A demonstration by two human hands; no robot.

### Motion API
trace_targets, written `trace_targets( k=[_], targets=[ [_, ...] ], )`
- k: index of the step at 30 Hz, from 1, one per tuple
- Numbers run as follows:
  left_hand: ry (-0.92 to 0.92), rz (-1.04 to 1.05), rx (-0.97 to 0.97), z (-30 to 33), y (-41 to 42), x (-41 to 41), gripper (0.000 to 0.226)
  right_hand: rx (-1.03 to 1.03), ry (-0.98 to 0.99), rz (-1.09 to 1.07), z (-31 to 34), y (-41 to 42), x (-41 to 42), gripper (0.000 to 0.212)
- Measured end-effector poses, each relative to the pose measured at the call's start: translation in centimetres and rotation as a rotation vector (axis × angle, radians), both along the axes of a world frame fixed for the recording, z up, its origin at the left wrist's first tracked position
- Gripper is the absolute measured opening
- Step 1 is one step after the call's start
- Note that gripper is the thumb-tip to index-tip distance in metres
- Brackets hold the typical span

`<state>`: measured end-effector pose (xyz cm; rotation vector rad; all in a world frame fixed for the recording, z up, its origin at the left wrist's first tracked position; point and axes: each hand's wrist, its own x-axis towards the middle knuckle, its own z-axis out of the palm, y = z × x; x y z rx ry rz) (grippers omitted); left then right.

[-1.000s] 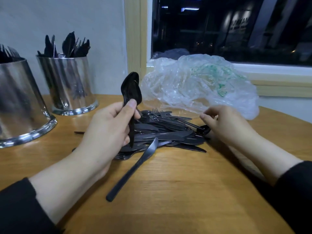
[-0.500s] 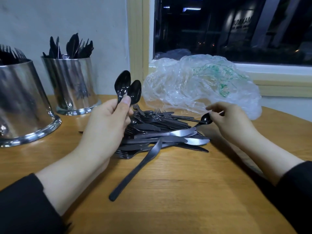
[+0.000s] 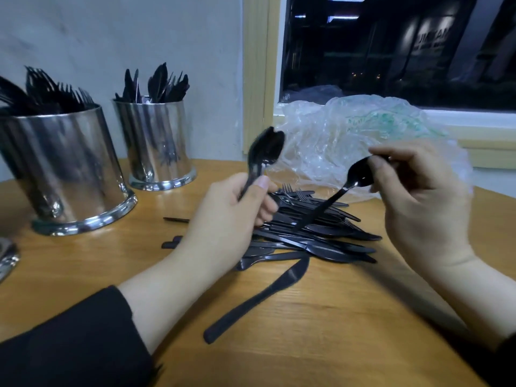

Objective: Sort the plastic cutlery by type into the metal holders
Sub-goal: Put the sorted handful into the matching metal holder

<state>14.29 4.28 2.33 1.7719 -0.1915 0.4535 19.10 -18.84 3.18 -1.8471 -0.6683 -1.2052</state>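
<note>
The left hand has its grip clenched on the handles of two black spoons, bowls up. At about three o'clock from it, the right hand pinches a single spoon by its bowl end, handle slanting down toward the cutlery pile on the wooden bench. A lone knife lies at six o'clock of the pile. Two metal holders, one with forks and one with spoons, stand at ten o'clock. A plastic bag sits behind the pile.
</note>
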Motion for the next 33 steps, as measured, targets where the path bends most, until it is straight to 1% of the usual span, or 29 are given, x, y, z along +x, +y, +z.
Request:
trace_targets(
  k=[3,5,6,9,10,11,13,14,17,22,25,27,30,33],
  targets=[
    [0.071,-0.13,0.089,-0.3,-0.7,-0.5,0.026,0.026,0.034,0.119,-0.5,2.1,-0.5,0.009],
    [0.122,-0.245,0.142,-0.4,-1.0,-0.9,0.031,0.031,0.039,0.136,-0.7,3.0,-0.7,0.009],
    [0.119,-0.27,0.177,-0.4,-1.1,-1.1,0.031,0.035,0.053,0.14,-0.7,3.3,-0.8,0.011],
    [0.066,-0.205,0.213,-0.3,-0.6,-0.9,0.026,0.092,0.183,0.195,-1.3,3.9,-0.4,0.01],
    [0.071,-0.163,0.175,-0.1,-0.3,-0.7,0.026,0.1,0.229,0.211,-1.6,4.1,-0.1,0.01],
    [0.079,-0.115,0.091,0.2,0.2,-0.4,0.029,0.075,0.258,0.204,-1.8,4.3,0.2,0.01],
    [0.073,-0.021,-0.14,0.9,1.5,0.2,0.033,-0.063,0.265,0.134,-2.1,4.7,0.9,0.01],
    [0.066,0.036,-0.213,1.2,2.2,0.6,0.034,-0.132,0.268,0.105,-2.2,5.0,1.2,0.01],
    [0.078,0.165,-0.279,1.5,4.3,1.3,0.036,-0.282,0.305,0.056,-2.4,5.9,2.1,0.008],
    [0.104,0.272,-0.255,1.3,6.8,2.3,0.03,-0.495,0.37,0.031,-2.5,7.9,3.0,0.014],
    [0.134,0.303,-0.252,0.8,7.6,2.7,0.032,-0.578,0.341,0.029,-2.3,9.2,3.4,0.018],
    [0.158,0.308,-0.252,0.5,7.5,2.8,0.034,-0.663,0.328,0.013,-2.2,10.3,3.7,0.022],
    [0.163,0.301,-0.189,0.2,7.3,2.9,0.036,-0.81,0.367,-0.034,-2.2,12.0,4.5,0.031],
    [0.156,0.3,-0.186,0.2,7.3,3.0,0.035,-0.907,0.411,-0.035,-1.9,13.2,5.4,0.041]
  ],
)
